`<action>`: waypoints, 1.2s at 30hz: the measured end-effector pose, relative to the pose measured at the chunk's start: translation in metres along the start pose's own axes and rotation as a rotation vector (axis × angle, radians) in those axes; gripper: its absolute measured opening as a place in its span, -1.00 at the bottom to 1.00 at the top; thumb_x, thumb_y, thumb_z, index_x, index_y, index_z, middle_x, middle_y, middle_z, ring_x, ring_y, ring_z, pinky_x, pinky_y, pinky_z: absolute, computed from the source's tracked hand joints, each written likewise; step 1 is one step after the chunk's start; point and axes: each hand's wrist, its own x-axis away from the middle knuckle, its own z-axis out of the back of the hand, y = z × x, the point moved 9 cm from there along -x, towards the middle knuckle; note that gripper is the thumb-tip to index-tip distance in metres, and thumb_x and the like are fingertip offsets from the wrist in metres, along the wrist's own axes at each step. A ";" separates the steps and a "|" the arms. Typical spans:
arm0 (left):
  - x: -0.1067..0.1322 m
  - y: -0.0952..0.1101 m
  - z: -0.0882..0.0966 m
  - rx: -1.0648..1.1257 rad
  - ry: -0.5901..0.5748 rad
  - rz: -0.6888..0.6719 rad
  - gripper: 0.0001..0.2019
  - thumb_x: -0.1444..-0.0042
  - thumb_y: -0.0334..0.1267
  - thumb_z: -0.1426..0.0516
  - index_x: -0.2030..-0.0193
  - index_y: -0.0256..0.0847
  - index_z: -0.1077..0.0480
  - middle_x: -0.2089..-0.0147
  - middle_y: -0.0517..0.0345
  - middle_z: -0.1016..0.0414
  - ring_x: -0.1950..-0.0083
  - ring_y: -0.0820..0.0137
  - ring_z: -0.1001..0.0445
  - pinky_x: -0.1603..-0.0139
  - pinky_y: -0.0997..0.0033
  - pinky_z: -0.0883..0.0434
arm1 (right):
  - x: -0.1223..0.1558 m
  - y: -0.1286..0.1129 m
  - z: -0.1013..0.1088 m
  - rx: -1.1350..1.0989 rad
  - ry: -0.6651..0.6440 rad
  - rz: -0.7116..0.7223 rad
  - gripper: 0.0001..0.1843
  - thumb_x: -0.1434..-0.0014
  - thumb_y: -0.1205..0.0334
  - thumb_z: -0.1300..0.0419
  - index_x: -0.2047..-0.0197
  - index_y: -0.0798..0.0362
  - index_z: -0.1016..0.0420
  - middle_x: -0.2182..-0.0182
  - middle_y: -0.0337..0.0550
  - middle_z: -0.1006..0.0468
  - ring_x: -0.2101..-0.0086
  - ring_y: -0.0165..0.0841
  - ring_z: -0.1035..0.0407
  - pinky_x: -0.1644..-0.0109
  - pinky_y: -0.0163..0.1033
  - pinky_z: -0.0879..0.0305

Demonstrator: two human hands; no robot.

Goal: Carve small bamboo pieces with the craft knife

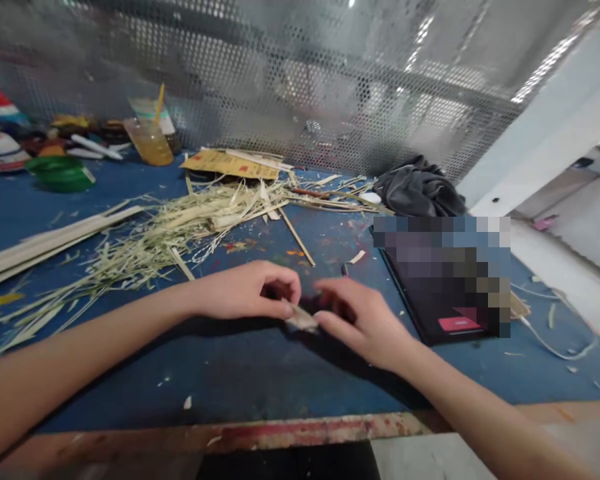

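Observation:
My left hand [247, 290] and my right hand [363, 320] meet over the blue work table [230, 373], close to its front edge. Both pinch a small pale piece of material [303, 320] between their fingertips, and a dark object that I cannot make out lies under the fingers. The fingers of both hands are curled in. A heap of thin pale straw-like strips [180, 230] lies just beyond my left hand.
Long flat pale slats [45, 243] lie at the left. A dark tablet-like slab [445, 300] sits at the right, with a crumpled dark cloth [420, 190] behind it. A cup of yellow drink [150, 140], a green lid [60, 173] and a perforated metal wall [305, 100] stand at the back.

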 end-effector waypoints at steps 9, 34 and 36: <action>0.005 0.031 -0.011 -0.114 0.032 -0.021 -0.73 -0.25 -0.03 0.01 0.25 -0.22 -0.23 0.34 0.24 -0.28 0.35 0.48 -0.21 0.35 0.51 -0.19 | -0.003 -0.019 -0.022 -0.089 -0.183 0.077 -0.76 -0.29 0.12 -0.09 0.35 0.09 -0.36 0.46 -0.25 -0.43 0.48 -0.47 -0.25 0.39 -0.38 -0.07; -0.115 0.005 0.055 -0.467 0.556 -0.117 -0.78 0.09 -0.09 -0.12 0.47 -0.21 -0.34 0.34 0.06 -0.46 0.27 0.22 -0.40 0.24 0.32 -0.33 | -0.047 0.052 0.045 0.347 0.302 -0.265 -0.76 -0.39 0.27 0.23 0.20 0.03 -0.22 0.37 -0.14 -0.55 0.34 -0.29 -0.47 0.33 -0.29 -0.11; -0.116 -0.002 0.052 -0.495 0.521 -0.114 -0.78 -0.01 -0.10 -0.06 0.47 -0.21 -0.33 0.39 0.09 -0.46 0.33 0.26 -0.41 0.29 0.34 -0.33 | -0.047 0.051 0.042 0.361 0.284 -0.257 -0.74 -0.39 0.27 0.24 0.20 0.04 -0.23 0.36 -0.13 -0.56 0.35 -0.28 -0.48 0.35 -0.28 -0.11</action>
